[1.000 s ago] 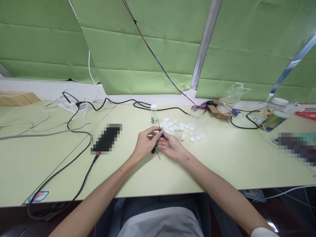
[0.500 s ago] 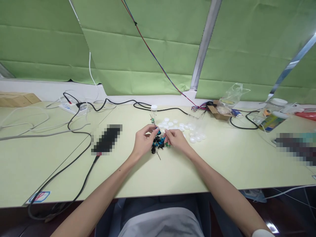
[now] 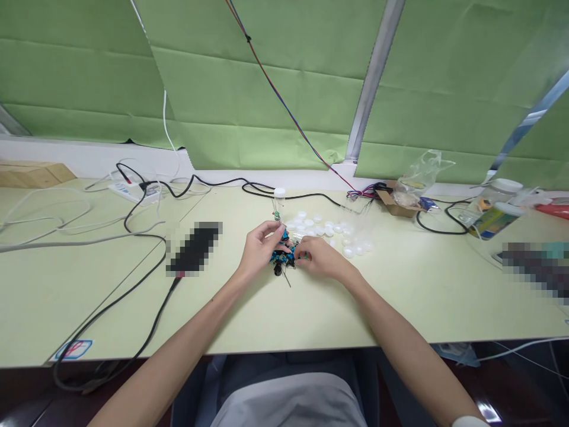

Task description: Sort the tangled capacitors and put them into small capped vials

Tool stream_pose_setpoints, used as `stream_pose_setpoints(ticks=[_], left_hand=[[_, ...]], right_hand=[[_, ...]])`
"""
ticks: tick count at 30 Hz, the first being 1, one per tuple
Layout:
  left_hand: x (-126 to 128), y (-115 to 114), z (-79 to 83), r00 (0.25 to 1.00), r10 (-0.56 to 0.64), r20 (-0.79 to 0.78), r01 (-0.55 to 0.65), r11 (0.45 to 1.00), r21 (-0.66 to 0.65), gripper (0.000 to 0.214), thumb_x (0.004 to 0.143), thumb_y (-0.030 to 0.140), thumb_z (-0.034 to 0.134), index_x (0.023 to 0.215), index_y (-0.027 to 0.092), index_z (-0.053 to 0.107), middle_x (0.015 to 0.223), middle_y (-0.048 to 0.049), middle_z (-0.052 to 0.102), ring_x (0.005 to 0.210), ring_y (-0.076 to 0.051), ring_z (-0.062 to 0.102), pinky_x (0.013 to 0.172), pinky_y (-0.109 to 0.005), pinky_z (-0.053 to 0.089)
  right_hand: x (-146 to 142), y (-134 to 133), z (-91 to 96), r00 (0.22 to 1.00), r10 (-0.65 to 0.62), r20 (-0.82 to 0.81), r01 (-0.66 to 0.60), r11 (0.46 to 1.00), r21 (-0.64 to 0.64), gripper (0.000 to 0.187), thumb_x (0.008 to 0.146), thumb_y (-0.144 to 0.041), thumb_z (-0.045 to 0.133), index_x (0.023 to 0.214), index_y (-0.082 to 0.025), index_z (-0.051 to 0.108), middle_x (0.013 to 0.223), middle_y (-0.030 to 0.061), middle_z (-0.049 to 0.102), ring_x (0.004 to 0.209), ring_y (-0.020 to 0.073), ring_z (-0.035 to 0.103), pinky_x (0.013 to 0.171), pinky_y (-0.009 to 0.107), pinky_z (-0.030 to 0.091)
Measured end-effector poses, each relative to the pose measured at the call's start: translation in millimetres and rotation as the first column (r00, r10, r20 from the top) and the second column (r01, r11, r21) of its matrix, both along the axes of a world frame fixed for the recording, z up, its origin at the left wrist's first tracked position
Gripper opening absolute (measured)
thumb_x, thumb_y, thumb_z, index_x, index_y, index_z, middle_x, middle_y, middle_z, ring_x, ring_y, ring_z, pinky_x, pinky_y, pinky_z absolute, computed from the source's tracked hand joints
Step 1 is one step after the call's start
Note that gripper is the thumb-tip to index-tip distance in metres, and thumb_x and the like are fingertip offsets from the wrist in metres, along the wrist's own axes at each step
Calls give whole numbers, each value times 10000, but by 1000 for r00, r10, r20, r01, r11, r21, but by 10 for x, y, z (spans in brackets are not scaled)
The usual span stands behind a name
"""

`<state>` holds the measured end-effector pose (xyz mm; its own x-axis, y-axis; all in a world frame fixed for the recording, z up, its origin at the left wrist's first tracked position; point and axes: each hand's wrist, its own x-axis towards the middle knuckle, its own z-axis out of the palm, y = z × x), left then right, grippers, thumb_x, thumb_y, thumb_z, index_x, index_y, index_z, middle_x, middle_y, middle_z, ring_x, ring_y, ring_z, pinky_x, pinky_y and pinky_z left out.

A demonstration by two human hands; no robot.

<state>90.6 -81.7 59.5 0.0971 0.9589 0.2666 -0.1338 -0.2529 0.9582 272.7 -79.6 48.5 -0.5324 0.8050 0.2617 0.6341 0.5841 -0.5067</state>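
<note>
A pile of small blue, black and green electronic components (image 3: 280,257) with thin wire leads lies between my hands. My left hand (image 3: 261,246) is closed at its left side, thumb and finger pinching a blue-and-black electronic component (image 3: 284,235). My right hand (image 3: 316,255) reaches into the pile's right side, fingertips curled together near a few green parts; what they hold, if anything, is hidden. Just beyond my left fingertips stands a green component (image 3: 276,215) with upright leads, near a small clear container with a white cap (image 3: 279,193).
Many white round caps (image 3: 329,230) are spread behind my right hand. Black cable (image 3: 249,184) runs along the back. A blurred black device (image 3: 194,249) lies left; a cardboard box (image 3: 393,204) and clear jars (image 3: 500,204) stand back right.
My right hand has come away from my left fingertips, moving down into the right side of the pile. My left hand keeps its pinch, and the view has shifted slightly.
</note>
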Motion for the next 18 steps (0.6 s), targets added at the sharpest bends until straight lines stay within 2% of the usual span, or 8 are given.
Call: stream_pose_setpoints(ticks=[5, 12, 18], left_hand=[[-20, 45, -41, 999, -18, 37, 20, 999, -40, 392, 749, 486, 748, 944, 156, 665, 869, -54, 635, 700, -159, 654, 604, -300, 582], [-44, 73, -89, 998, -21, 63, 25, 998, -59, 390, 755, 478, 749, 958, 153, 681, 852, -48, 637, 677, -144, 643, 601, -290, 579], [-38, 56, -59, 998, -11, 61, 15, 997, -77, 383, 750, 483, 750, 928, 151, 681, 843, -56, 636, 676, -151, 644, 586, -291, 576]], right_hand=[[-29, -40, -33, 989, 10, 149, -9, 1000, -10, 93, 825, -109, 623, 825, -161, 700, 875, 41, 564, 698, 125, 471, 649, 244, 306], [-101, -102, -66, 924, -75, 375, 42, 995, 95, 170, 898, -84, 496, 841, -155, 640, 956, 77, 570, 661, 137, 495, 581, 270, 262], [-150, -175, -74, 864, -154, 480, 84, 983, 164, 222, 911, -41, 421, 890, -132, 623, 1036, 146, 585, 680, 176, 572, 589, 299, 339]])
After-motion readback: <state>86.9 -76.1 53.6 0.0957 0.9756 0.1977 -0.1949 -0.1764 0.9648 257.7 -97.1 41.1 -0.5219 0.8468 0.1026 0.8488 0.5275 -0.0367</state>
